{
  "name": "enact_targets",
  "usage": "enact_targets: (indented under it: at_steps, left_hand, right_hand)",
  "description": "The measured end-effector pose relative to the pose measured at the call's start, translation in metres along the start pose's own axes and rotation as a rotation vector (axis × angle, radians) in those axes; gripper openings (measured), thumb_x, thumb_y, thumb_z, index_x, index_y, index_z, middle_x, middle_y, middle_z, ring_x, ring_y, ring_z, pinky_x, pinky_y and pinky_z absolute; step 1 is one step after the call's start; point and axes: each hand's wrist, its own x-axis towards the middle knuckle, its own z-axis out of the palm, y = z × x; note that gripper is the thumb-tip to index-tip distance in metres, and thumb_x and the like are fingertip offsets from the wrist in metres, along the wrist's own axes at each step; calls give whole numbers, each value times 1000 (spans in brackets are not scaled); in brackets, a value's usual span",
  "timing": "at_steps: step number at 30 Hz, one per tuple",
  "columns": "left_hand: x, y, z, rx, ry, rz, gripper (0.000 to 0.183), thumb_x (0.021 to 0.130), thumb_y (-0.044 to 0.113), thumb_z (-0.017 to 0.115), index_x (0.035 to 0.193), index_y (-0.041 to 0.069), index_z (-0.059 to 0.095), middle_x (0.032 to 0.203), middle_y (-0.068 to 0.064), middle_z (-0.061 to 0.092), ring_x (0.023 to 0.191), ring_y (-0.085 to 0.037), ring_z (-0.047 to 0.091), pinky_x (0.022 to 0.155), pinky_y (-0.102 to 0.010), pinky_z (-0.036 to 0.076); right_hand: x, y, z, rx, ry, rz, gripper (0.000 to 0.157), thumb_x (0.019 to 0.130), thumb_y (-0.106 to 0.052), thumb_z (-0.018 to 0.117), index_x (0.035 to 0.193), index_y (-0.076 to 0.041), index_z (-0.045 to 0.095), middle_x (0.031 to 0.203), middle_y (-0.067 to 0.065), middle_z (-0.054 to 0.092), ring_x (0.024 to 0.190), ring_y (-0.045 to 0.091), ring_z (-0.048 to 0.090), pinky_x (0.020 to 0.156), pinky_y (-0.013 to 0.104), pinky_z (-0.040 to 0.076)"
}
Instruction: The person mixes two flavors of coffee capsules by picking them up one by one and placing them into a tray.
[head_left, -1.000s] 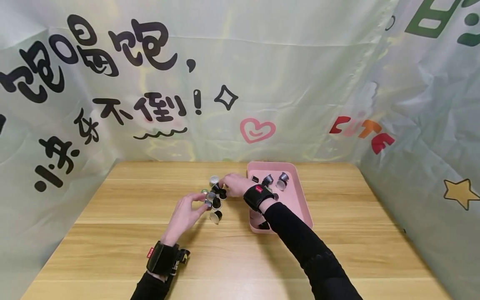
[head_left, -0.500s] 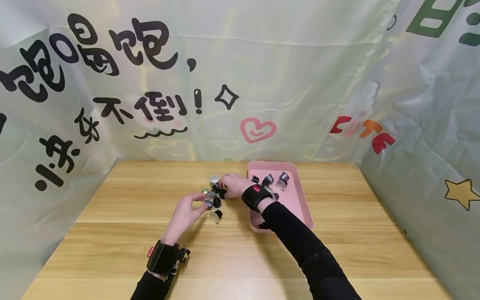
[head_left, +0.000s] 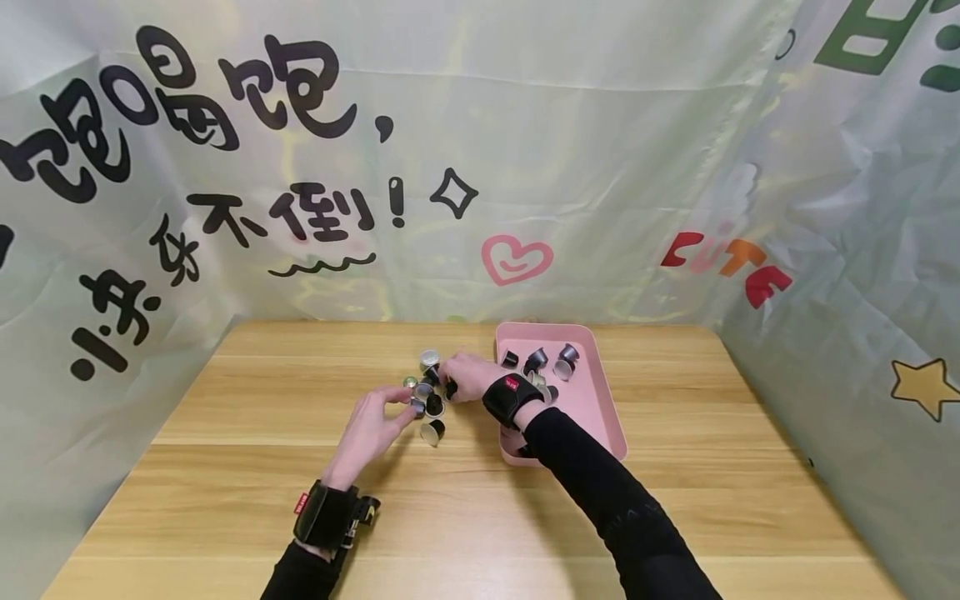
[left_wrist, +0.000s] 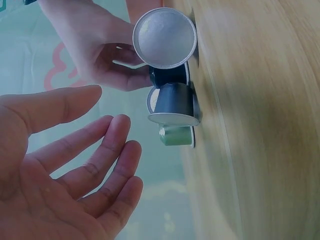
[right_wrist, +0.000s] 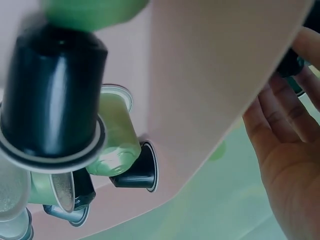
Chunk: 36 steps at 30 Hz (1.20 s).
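Observation:
A loose cluster of small coffee capsules lies on the wooden table, among them a silver-lidded one (left_wrist: 165, 37), a dark grey one (left_wrist: 173, 102) and a green one (left_wrist: 176, 135). My left hand (head_left: 372, 425) is beside the cluster's left side, thumb and fingers spread loosely with nothing between them. From the right, my right hand (head_left: 474, 377) reaches over and pinches a black coffee capsule (head_left: 451, 388) at the cluster's edge. In the right wrist view, the tray's wall partly hides that hand.
Right of the cluster stands a pink tray (head_left: 596, 417) holding several capsules, including a black one (right_wrist: 55, 95) and a green one (right_wrist: 115, 132). My right forearm crosses over it. One cream-lidded capsule (head_left: 431, 432) lies nearer the front. A printed curtain (head_left: 600, 167) hangs behind the table (head_left: 300, 358).
My right hand has gripped a black capsule and shifted it slightly right, away from the cluster. My left hand has stayed in place.

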Motion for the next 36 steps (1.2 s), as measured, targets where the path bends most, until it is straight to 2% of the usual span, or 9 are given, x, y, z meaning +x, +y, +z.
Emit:
enact_targets:
  at_steps: [10, 17, 21, 26, 29, 36]
  left_hand:
    - [0, 2, -1, -3, -14, -17, 41, 93, 16, 68, 131, 2, 63, 133, -20, 66, 130, -40, 57, 111, -61, 43]
    - [-1, 2, -1, -10, -21, -18, 42, 94, 16, 68, 132, 1, 62, 134, -21, 65, 130, -41, 57, 112, -61, 42]
    - [-1, 2, -1, -12, -29, -22, 42, 94, 16, 67, 133, 1, 60, 135, -21, 64, 130, -41, 56, 112, -61, 42]
    - [-2, 2, -1, -13, -34, -27, 43, 94, 16, 67, 134, 1, 60, 137, -21, 63, 131, -41, 55, 112, -62, 41]
    - [-2, 3, -1, -15, -35, -30, 43, 94, 15, 67, 134, 1, 60, 137, -21, 62, 131, -41, 55, 112, -62, 41]
    - [-3, 4, -1, -8, -37, -30, 44, 94, 15, 67, 135, 1, 59, 137, -22, 62, 132, -42, 54, 112, -62, 41]
  right_hand:
    - [-2, 8, -4, 26, 2, -29, 13, 83, -4, 77, 96, -9, 75, 102, 5, 75, 96, 21, 66, 87, 32, 55]
    - [-7, 9, -20, 71, 12, -17, 16, 82, -1, 72, 97, -6, 75, 101, 7, 74, 91, 20, 64, 78, 28, 53]
    - [-12, 13, -29, 95, 76, -47, 17, 79, 2, 69, 93, -5, 75, 96, 7, 74, 87, 20, 65, 74, 27, 54]
    - [-23, 24, -39, 132, 186, -71, 19, 79, 0, 73, 98, -2, 75, 97, 10, 72, 91, 22, 63, 83, 31, 55]
    - [-31, 31, -47, 153, 220, -45, 21, 83, -5, 75, 103, -2, 74, 100, 13, 69, 93, 24, 62, 85, 34, 54]
    - [-53, 46, -71, 186, 300, 74, 27, 90, -11, 71, 116, -3, 73, 117, 16, 68, 96, 26, 66, 82, 36, 57]
